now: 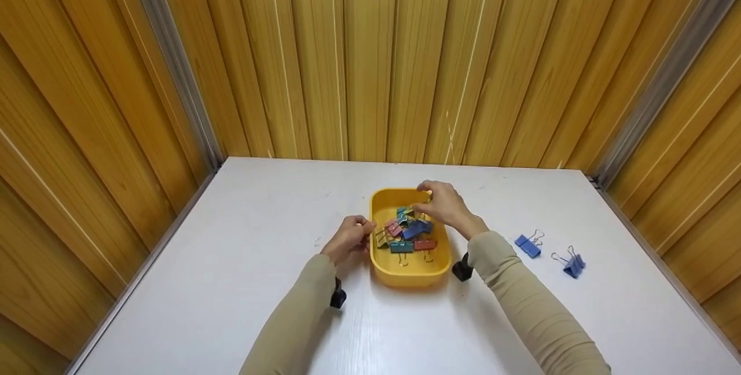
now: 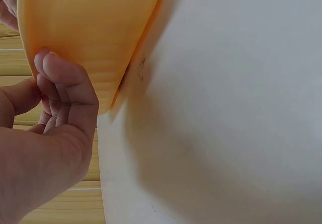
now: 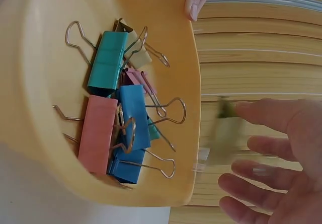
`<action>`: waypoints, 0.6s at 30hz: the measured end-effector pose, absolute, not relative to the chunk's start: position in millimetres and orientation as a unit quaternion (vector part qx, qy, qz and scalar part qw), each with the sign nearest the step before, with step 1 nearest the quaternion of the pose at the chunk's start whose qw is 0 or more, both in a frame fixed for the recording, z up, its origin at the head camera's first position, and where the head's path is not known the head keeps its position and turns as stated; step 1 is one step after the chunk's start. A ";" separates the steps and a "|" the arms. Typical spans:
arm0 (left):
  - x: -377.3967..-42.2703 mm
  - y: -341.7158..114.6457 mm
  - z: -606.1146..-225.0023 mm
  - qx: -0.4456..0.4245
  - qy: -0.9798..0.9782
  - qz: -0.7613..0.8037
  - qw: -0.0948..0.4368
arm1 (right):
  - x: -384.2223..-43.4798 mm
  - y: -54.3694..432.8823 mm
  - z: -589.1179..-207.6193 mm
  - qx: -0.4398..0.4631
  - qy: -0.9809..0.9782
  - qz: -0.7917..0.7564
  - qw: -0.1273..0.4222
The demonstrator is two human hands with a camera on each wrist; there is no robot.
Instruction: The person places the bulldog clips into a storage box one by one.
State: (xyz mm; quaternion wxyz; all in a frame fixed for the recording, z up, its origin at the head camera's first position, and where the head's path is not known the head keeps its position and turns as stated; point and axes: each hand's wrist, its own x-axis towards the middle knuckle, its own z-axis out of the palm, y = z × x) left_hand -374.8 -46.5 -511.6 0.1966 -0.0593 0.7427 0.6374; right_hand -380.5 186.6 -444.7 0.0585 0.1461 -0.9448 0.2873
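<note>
A yellow plastic box [image 1: 411, 279] stands on the white table with several binder clips in it. My left hand [image 1: 348, 236] holds the box's left rim, thumb at the edge and curled fingers against the outer wall [image 2: 100, 27]. Over the far right part of the box is my right hand [image 1: 446, 206], its fingers [image 3: 256, 178] spread apart. A blurred yellow binder clip [image 3: 224, 136] shows right at those fingertips. Inside lie a green clip [image 3: 108, 60], a red clip [image 3: 97, 136], blue clips [image 3: 133, 116], a pink clip [image 3: 138, 80] and a pale yellow clip [image 3: 138, 50].
Two blue binder clips, a nearer-in one [image 1: 528, 245] and one farther right [image 1: 573, 265], lie on the white table [image 1: 231, 259] right of the box. Wood-patterned walls [image 1: 370, 62] enclose the table at the back and sides.
</note>
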 end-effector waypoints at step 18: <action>-373.1 -66.3 -511.5 -0.074 0.742 0.640 0.186 | -361.5 275.8 -448.1 0.075 -0.949 0.258 0.166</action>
